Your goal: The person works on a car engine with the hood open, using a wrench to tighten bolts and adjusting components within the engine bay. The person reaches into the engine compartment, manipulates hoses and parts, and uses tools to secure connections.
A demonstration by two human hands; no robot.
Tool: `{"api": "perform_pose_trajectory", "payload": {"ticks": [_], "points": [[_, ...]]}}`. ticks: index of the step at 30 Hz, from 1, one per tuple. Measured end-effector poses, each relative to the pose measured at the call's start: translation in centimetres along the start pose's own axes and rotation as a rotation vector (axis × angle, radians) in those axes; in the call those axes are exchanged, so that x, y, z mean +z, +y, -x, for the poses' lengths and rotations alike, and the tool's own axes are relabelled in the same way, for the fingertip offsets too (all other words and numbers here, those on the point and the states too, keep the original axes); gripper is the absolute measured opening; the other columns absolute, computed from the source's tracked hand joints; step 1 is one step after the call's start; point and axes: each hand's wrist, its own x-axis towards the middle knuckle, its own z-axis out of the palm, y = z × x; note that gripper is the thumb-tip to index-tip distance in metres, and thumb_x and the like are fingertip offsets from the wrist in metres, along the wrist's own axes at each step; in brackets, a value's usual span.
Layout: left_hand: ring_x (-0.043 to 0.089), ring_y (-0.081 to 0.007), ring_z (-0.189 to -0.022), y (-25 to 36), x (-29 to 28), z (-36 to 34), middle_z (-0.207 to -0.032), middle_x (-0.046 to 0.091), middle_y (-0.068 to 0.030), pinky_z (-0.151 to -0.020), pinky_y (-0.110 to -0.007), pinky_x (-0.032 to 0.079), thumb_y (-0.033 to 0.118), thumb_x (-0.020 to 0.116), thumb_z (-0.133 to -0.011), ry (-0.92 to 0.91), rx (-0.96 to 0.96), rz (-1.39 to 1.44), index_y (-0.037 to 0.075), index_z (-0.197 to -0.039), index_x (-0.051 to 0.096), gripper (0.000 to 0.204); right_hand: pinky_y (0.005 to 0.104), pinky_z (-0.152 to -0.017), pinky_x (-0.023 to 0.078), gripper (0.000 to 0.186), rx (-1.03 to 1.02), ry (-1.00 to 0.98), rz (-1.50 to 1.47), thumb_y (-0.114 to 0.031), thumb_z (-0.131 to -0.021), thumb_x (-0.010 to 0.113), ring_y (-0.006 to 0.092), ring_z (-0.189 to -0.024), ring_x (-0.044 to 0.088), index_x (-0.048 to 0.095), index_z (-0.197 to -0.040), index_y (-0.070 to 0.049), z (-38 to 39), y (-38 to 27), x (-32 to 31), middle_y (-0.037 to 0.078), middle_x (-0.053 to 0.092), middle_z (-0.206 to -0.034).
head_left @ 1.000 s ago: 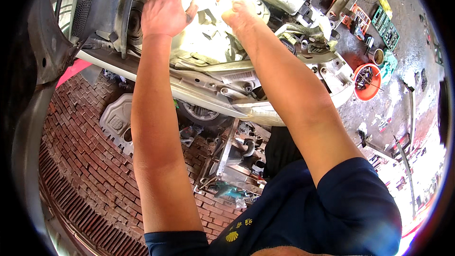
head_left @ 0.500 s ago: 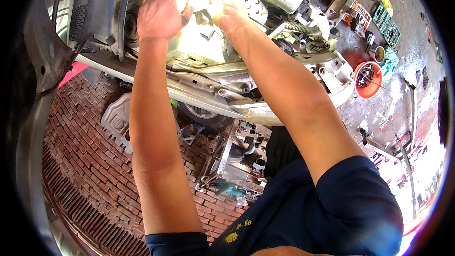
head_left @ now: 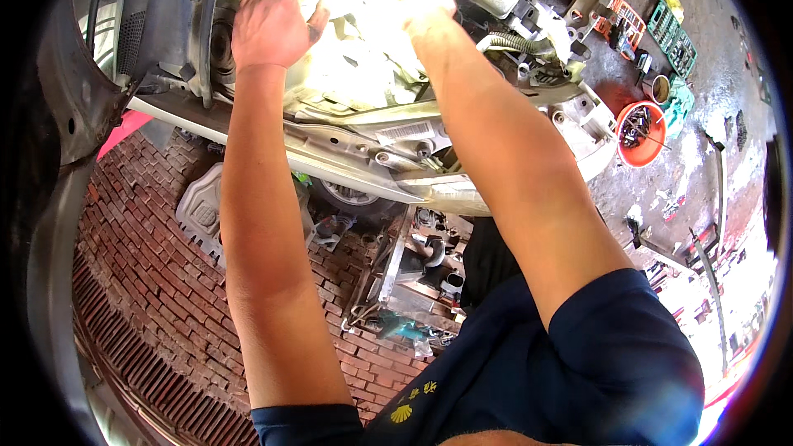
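Both hands reach into a car's engine bay [head_left: 355, 74], where bright glare washes out much of the detail. My left hand [head_left: 275, 23] rests, back up, on the engine parts at the left, beside a round dark pulley-like part [head_left: 221, 45]. Its thumb stands apart from the fingers, whose tips bend over out of sight. On the right side of the bay is my right hand [head_left: 428, 10], low among pale parts. Its fingers are lost in the glare, so whether they grip anything cannot be made out. A ribbed hose [head_left: 514, 43] runs just right of that wrist.
The car's front crossmember [head_left: 347, 144] passes beneath my forearms. On the brick floor [head_left: 157, 223] lies a grey metal cover [head_left: 198, 206]. A tray of parts [head_left: 396, 260] stands below. To the right are an orange-red bowl of metal pieces [head_left: 642, 134] and a green socket case [head_left: 673, 40].
My right hand has shifted to the right and slightly up within the engine bay. The left hand has moved a little to the left, its pose much the same.
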Motion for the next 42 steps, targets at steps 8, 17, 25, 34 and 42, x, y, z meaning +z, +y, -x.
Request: {"api": "perform_pose_trajectory", "payload": {"ticks": [8, 17, 25, 34, 42], "points": [[0.065, -0.0328, -0.117, 0.1, -0.2, 0.0, -0.113, 0.075, -0.0144, -0.109, -0.046, 0.048, 0.049, 0.066, -0.093, -0.038, -0.042, 0.0, 0.005, -0.102, 0.077, 0.046, 0.0284, -0.095, 0.054, 0.032, -0.08, 0.231, -0.1, -0.021, -0.105, 0.046, 0.0176, -0.116, 0.063, 0.068, -0.125, -0.009, -1.0, -0.6, -1.5, 0.003, 0.07, -0.13], [0.066, -0.0365, -0.105, -0.1, 0.0, 0.2, -0.104, 0.073, -0.0162, -0.1, -0.047, 0.051, 0.047, 0.066, -0.094, 0.034, 0.0, 0.019, 0.003, -0.101, 0.074, 0.045, 0.0379, -0.084, 0.055, 0.032, -0.597, 0.156, 2.32, -0.03, -0.098, 0.056, 0.019, -0.112, 0.067, 0.073, -0.119, -0.015, -1.3, 2.4, -2.6, 0.002, 0.072, -0.119], [0.065, -0.0372, -0.108, 0.1, -0.5, 0.1, -0.107, 0.073, -0.0167, -0.102, -0.047, 0.05, 0.048, 0.066, -0.094, -0.021, -0.014, 0.021, 0.003, -0.101, 0.074, 0.046, 0.0394, -0.088, 0.054, 0.032, -0.824, -0.228, 2.179, -0.031, -0.099, 0.054, 0.0189, -0.115, 0.065, 0.072, -0.12, -0.016, 0.1, 2.5, -1.2, 0.003, 0.073, -0.119], [0.066, -0.0365, -0.107, -0.2, 0.0, 0.3, -0.106, 0.073, -0.0153, -0.1, -0.047, 0.051, 0.049, 0.065, -0.094, 0.04, 0.015, -0.026, 0.003, -0.103, 0.075, 0.048, 0.041, -0.091, 0.053, 0.033, -0.776, -0.17, 2.748, -0.031, -0.099, 0.051, 0.0187, -0.118, 0.064, 0.071, -0.121, -0.017, -1.5, 4.6, -1.9, 0.003, 0.073, -0.12], [0.066, -0.0343, -0.111, 0.1, -0.2, 0.1, -0.109, 0.074, -0.0145, -0.104, -0.046, 0.05, 0.05, 0.065, -0.094, -0.02, -0.023, -0.023, 0.004, -0.1, 0.076, 0.047, 0.0425, -0.093, 0.052, 0.035, -0.746, -0.227, 2.799, -0.032, -0.1, 0.048, 0.0185, -0.12, 0.063, 0.071, -0.123, -0.018, -0.8, 3.9, -1.1, 0.003, 0.073, -0.122]]}}
